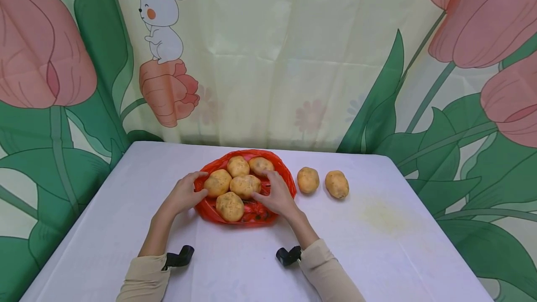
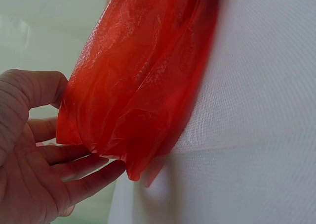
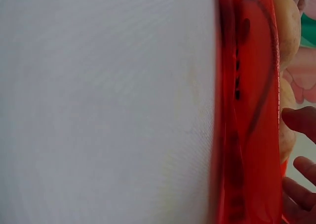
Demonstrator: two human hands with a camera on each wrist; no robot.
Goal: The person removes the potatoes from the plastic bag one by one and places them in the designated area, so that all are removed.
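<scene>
Several potatoes (image 1: 230,207) lie in a red plastic bag (image 1: 260,220) whose mouth is spread wide on the table. My left hand (image 1: 184,193) is at the bag's left edge; in the left wrist view its fairly straight fingers (image 2: 94,182) touch the red plastic, with the thumb at the rim. Over the right side of the bag reaches my right hand (image 1: 278,195), fingers spread. Its fingertips are right at the back right potato (image 1: 261,165), and its thumb is beside the middle potato (image 1: 244,186). The right wrist view shows that thumb (image 3: 298,119) just above the rim.
Two loose potatoes, one nearer (image 1: 308,180) and one farther right (image 1: 337,184), lie to the right of the bag on the white-covered table (image 1: 335,255). A yellowish stain marks the cloth there. Behind the table hangs a curtain (image 1: 268,59) printed with tulips and a rabbit.
</scene>
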